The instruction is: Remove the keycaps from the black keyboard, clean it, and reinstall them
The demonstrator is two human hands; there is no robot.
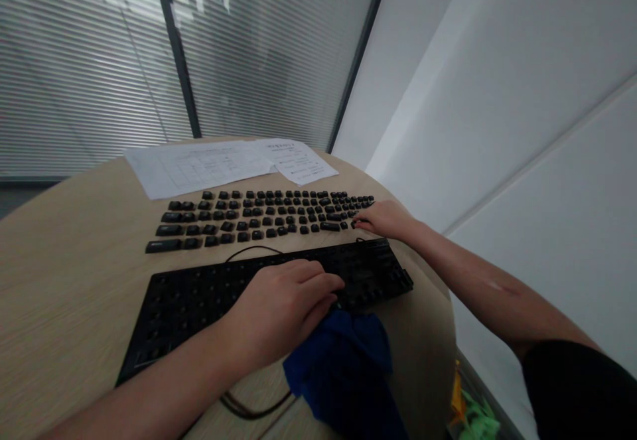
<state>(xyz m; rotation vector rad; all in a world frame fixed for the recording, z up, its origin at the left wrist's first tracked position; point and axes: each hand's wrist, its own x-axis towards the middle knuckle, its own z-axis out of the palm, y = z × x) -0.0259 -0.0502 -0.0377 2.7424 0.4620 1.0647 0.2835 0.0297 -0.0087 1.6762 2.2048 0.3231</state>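
A black keyboard lies on the table, its left part showing rows of bare key sockets. My left hand rests across its middle, palm down, fingers stretched toward the right part and not wrapped round anything visible. Beyond the keyboard, loose black keycaps are laid out in rows. My right hand is at the right end of these rows, fingertips pinched on a small keycap. Beside my left thumb, a crumpled blue cloth hangs over the table's near edge.
Printed paper sheets lie behind the keycaps on the round wooden table. A cable loops below the keyboard. A white wall stands close on the right. Green and orange items are down by the floor.
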